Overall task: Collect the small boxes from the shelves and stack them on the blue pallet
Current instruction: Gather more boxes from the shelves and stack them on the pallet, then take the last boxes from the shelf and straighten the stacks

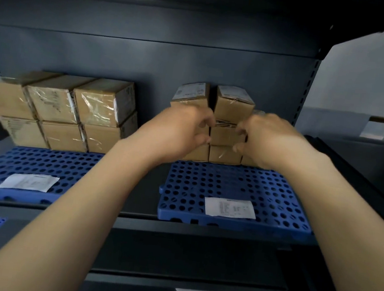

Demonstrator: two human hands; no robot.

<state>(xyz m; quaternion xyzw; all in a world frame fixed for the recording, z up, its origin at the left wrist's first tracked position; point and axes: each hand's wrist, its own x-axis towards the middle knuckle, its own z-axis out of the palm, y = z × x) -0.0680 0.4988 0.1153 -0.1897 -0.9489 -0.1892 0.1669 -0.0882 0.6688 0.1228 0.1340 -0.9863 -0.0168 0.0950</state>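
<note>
Both arms stretched forward into a dark metal shelf unit [148, 62]. Left hand [180, 132] and right hand [266, 140] pressed against a stack of small boxes [232, 106] at the back of the right blue pallet [236, 187], fingers curled in toward the stack's middle row; whether either hand actually clamps a box, impossible to tell, fingertips hidden against cardboard. Plain brown cardboard cubes, sealed with glossy clear tape, white printed labels on the upper faces, stacked three high, top two leaning slightly apart. Pallet of perforated blue plastic, round holes throughout, a white paper slip [229, 208] lying on its near part. Further left, a second blue pallet [38, 165] bearing another group of similar taped boxes [69, 111], two high, with its own white slip [29, 181].
</note>
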